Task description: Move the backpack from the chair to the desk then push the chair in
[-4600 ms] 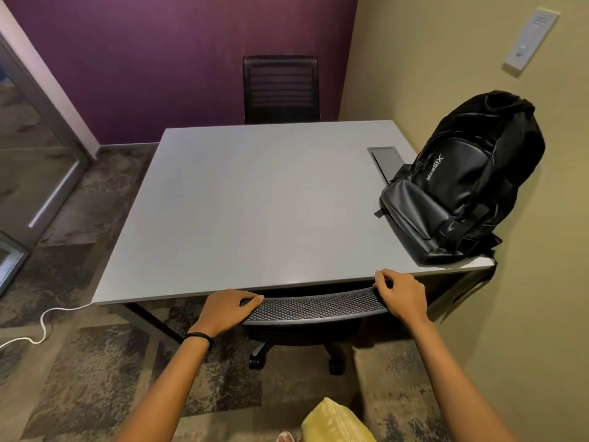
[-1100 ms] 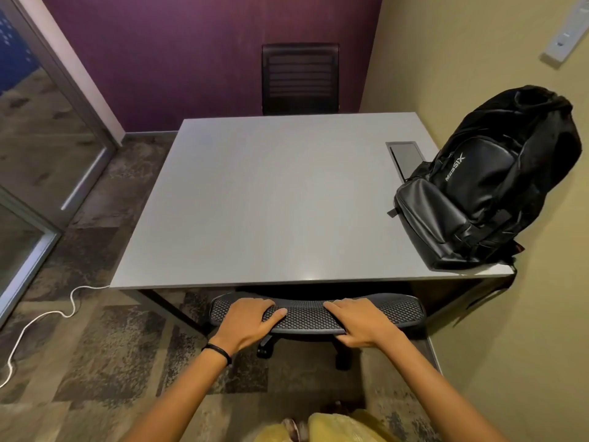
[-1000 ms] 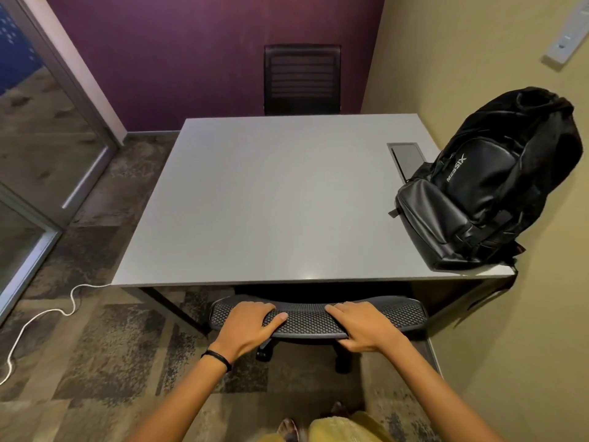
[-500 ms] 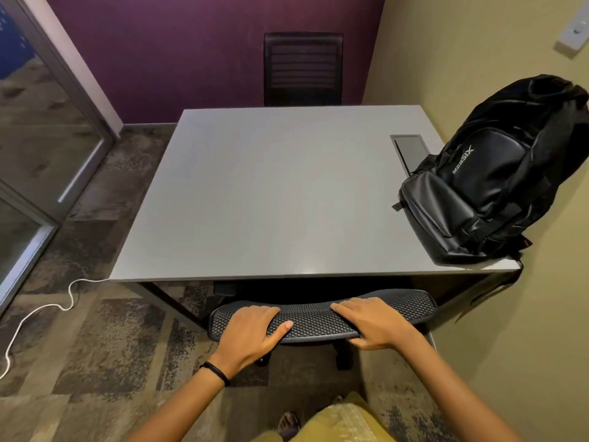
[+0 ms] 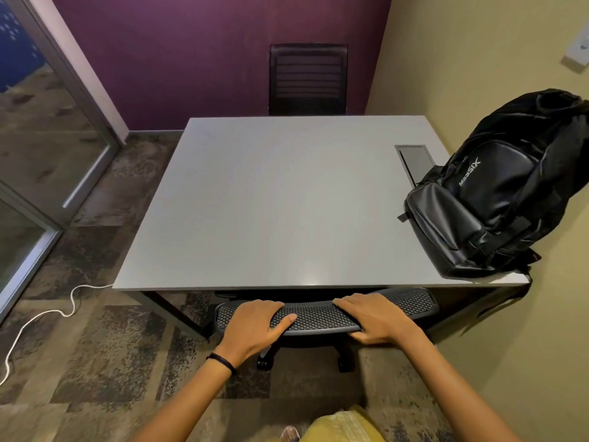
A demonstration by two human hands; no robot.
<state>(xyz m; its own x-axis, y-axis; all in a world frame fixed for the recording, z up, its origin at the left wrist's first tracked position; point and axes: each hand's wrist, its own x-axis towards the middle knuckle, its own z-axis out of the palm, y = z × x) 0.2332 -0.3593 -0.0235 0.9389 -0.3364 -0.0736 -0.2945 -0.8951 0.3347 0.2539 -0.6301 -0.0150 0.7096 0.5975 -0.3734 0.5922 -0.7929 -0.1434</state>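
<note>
Left hand [image 5: 255,323] and right hand [image 5: 373,319] grip the black mesh chair back [image 5: 318,314] at the grey rectangular desk [image 5: 287,202]; black leather backpack [image 5: 497,199] on desk.

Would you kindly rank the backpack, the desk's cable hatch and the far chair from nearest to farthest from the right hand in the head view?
From the right hand:
1. Backpack, on the desk's right corner, against the wall.
2. Cable hatch, right side of the desk, behind the backpack.
3. Far chair, across the desk.

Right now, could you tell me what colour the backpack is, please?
Black, with small white lettering; backpack shows best in the head view.
</note>
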